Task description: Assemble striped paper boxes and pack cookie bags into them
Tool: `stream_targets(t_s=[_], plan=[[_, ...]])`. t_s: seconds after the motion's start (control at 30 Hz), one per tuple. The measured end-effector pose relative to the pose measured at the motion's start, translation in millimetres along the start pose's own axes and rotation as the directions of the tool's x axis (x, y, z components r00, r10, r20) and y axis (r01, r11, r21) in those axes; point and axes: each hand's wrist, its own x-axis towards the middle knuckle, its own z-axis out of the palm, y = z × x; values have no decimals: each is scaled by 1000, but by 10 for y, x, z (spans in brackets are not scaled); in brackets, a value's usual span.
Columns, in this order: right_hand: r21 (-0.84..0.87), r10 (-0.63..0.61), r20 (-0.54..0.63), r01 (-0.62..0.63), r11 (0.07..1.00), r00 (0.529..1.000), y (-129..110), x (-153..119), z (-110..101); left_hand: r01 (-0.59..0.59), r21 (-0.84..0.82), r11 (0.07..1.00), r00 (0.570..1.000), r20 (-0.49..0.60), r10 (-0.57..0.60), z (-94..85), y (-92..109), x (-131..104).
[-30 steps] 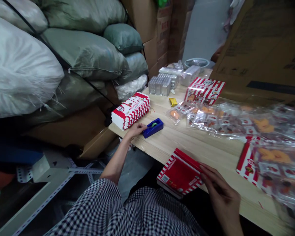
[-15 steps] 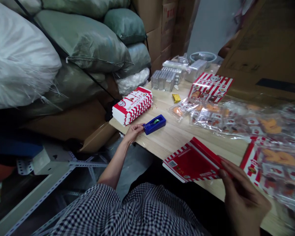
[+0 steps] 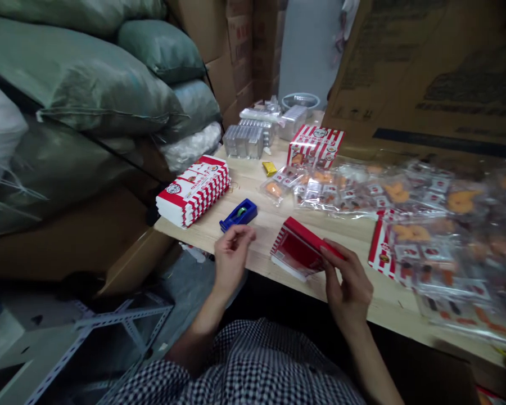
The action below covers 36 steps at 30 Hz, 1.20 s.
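My right hand [image 3: 349, 284] grips a red folded carton [image 3: 299, 247] with striped edges by its right end, holding it tilted over the table's front edge. To its left is my left hand [image 3: 233, 253], thumb and fingertips pinched together; whatever lies between them is too small to make out. Just beyond those fingers a blue tape dispenser [image 3: 239, 215] with a green-cored roll rests on the table. A stack of flat red-and-white striped cartons [image 3: 194, 188] sits left of the dispenser.
Clear packets of toy food pieces [image 3: 405, 194] cover the table's right side. Behind them stands a striped box [image 3: 316, 146] beside a large cardboard box [image 3: 425, 84]. Clear plastic trays [image 3: 244, 140], a small yellow packet [image 3: 269, 169] and a round basin [image 3: 300, 101] are farther back. Sacks [image 3: 109, 90] are piled left.
My left hand has left the tape dispenser and moved right, toward the carton. My right hand has brought the carton inward and to the left. The view has turned to the right.
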Motion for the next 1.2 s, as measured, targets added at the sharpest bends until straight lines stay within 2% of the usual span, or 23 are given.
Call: stream_targets(t_s=[0.07,0.13,0.27,0.5,0.63,0.7,0.77,0.83,0.9,0.97,1.03,1.07,1.1,1.13,1.2], plan=[[-5,-17,24,18,1000,1000,9,-18,20,60,-145,988,994,97,-46,307,232,-139],[-3,-26,46,26,1000,999,11,-36,36,137,-264,955,979,180,-91,538,348,-219],[11,-36,71,35,999,997,29,-75,54,249,-396,884,951,271,-147,753,321,-242],[66,-26,84,21,998,996,65,-67,41,324,-383,865,934,272,-229,808,125,-214],[90,-6,214,-14,996,977,71,75,16,357,-386,851,919,311,-245,815,126,-204],[86,-11,304,-16,996,953,93,156,29,348,-376,859,920,313,-236,824,126,-191],[98,-20,336,-14,995,942,116,216,56,318,-337,886,927,305,-217,828,91,-159],[120,-4,321,-36,992,947,126,247,73,243,-227,943,949,257,-182,817,3,-102],[133,39,293,-81,988,955,119,255,59,140,-38,989,975,180,-131,783,-131,-20],[138,114,252,-153,979,961,116,251,-2,48,150,988,991,119,-66,728,-282,75],[153,212,161,-236,960,964,146,234,-104,15,221,975,985,167,-53,657,-412,166],[174,269,112,-285,943,957,180,218,-164,43,196,980,961,258,-94,619,-460,206],[213,329,66,-335,918,942,227,196,-227,115,144,983,903,397,-164,582,-496,240],[273,391,35,-386,881,920,285,164,-289,229,90,969,795,557,-239,548,-520,268],[427,526,37,-490,760,849,423,73,-395,475,52,879,502,804,-319,503,-544,306]])
